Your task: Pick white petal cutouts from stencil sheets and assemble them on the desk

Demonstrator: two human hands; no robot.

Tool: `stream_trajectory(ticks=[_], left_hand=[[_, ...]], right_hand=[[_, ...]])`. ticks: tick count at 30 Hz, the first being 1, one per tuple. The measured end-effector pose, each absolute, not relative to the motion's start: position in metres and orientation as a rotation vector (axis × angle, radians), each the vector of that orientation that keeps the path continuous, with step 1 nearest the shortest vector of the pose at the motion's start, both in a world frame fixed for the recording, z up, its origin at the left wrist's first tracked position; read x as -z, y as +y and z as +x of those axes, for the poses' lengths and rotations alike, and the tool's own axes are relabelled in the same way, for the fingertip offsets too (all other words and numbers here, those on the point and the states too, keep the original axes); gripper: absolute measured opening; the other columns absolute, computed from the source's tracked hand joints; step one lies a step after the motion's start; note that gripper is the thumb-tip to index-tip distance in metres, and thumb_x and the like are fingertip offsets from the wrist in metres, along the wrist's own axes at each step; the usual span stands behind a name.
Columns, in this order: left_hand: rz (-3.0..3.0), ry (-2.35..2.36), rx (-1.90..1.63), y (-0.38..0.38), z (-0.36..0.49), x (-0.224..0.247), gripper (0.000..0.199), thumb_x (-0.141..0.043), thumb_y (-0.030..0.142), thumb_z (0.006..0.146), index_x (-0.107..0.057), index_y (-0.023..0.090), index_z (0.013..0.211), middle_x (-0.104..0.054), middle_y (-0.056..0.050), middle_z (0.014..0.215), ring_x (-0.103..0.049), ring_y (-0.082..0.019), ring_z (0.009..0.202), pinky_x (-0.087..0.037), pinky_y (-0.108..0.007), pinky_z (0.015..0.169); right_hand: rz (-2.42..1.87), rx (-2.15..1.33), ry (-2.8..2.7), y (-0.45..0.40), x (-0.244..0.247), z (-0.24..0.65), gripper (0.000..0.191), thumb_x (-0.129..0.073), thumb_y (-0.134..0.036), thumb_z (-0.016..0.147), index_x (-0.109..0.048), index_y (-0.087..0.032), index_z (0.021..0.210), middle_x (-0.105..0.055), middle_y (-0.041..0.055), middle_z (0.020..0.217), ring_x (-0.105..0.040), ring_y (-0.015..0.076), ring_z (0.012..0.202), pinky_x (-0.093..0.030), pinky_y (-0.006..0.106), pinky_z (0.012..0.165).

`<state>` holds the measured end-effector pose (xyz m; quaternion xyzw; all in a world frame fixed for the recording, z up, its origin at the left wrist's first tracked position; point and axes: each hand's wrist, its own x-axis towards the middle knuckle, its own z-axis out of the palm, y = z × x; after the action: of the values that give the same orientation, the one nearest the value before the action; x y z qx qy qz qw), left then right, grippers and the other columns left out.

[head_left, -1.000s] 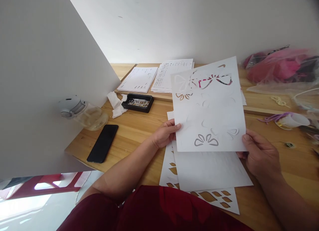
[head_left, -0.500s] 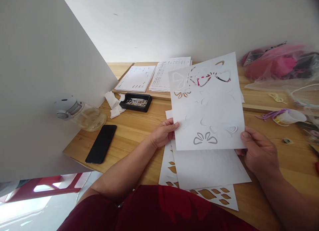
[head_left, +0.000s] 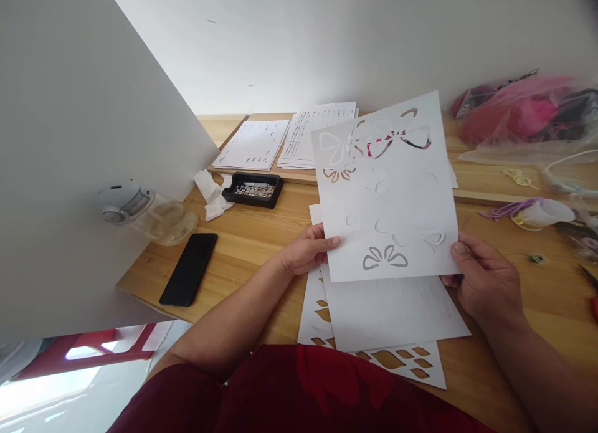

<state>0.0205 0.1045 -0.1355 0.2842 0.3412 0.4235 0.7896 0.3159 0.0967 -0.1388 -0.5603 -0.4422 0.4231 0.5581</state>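
A white paper sheet with cut-out petal and bow shapes (head_left: 411, 196) is held up, tilted, above the table. My left hand (head_left: 308, 249) pinches its left edge, thumb on the front face. At the lower right edge, my right hand (head_left: 488, 274) grips it the same way; the fingers behind are partly hidden. Under it on the table lies a plain white sheet (head_left: 397, 314). Beneath that, another sheet with leaf-shaped cut-outs (head_left: 432, 377) shows at the front and left.
Stacks of cut paper (head_left: 255, 145) lie on a raised board at the back. To the left are a black tray (head_left: 252, 190) of small pieces, crumpled tissue (head_left: 210, 193), a phone (head_left: 189, 270) and a clear bottle (head_left: 168, 218). A plastic cup (head_left: 544, 214) and pink bagged material (head_left: 523, 112) are right.
The held sheet shifts and tilts very slightly, and my left thumb reaches a little further onto its face. Both hands keep their hold.
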Motion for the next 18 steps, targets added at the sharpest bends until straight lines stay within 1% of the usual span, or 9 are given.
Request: stream_trajectory(ticks=[5, 9, 13, 18], left_hand=[[0.645, 0.733, -0.888, 0.1036, 0.0214, 0.1357, 0.048, -0.084, 0.018, 0.066, -0.067, 0.015, 0.111, -0.072, -0.012, 0.107, -0.069, -0.022, 0.092, -0.052, -0.036, 0.085], [0.666, 0.733, -0.894, 0.1028, 0.0228, 0.1354, 0.049, -0.084, 0.018, 0.067, -0.066, 0.015, 0.113, -0.072, -0.013, 0.109, -0.068, -0.024, 0.096, -0.051, -0.037, 0.088], [0.652, 0.738, -0.892, 0.1024, 0.0239, 0.1342, 0.05, -0.084, 0.016, 0.066, -0.066, 0.014, 0.113, -0.072, -0.014, 0.108, -0.068, -0.024, 0.095, -0.051, -0.037, 0.089], [0.621, 0.733, -0.876, 0.1022, 0.0238, 0.1328, 0.05, -0.084, 0.015, 0.066, -0.067, 0.013, 0.112, -0.072, -0.013, 0.108, -0.069, -0.023, 0.092, -0.051, -0.037, 0.088]], right_hand=[[-1.317, -0.989, -1.046, 0.097, 0.1386, 0.3153, 0.029, -0.074, -0.032, 0.081, -0.074, -0.021, 0.108, -0.055, -0.0028, 0.054, -0.045, 0.0105, 0.04, -0.036, 0.024, 0.035], [-1.323, -0.985, -1.047, 0.097, 0.1397, 0.3154, 0.031, -0.074, -0.034, 0.08, -0.074, -0.022, 0.108, -0.055, -0.0026, 0.056, -0.045, 0.0106, 0.04, -0.036, 0.024, 0.035], [-1.317, -0.98, -1.048, 0.0972, 0.1411, 0.3159, 0.031, -0.073, -0.033, 0.08, -0.074, -0.021, 0.109, -0.054, -0.0028, 0.055, -0.044, 0.0107, 0.04, -0.035, 0.024, 0.035], [-1.334, -0.988, -1.053, 0.0976, 0.14, 0.3154, 0.031, -0.074, -0.034, 0.08, -0.074, -0.021, 0.108, -0.056, -0.0023, 0.057, -0.045, 0.0106, 0.04, -0.036, 0.024, 0.035]])
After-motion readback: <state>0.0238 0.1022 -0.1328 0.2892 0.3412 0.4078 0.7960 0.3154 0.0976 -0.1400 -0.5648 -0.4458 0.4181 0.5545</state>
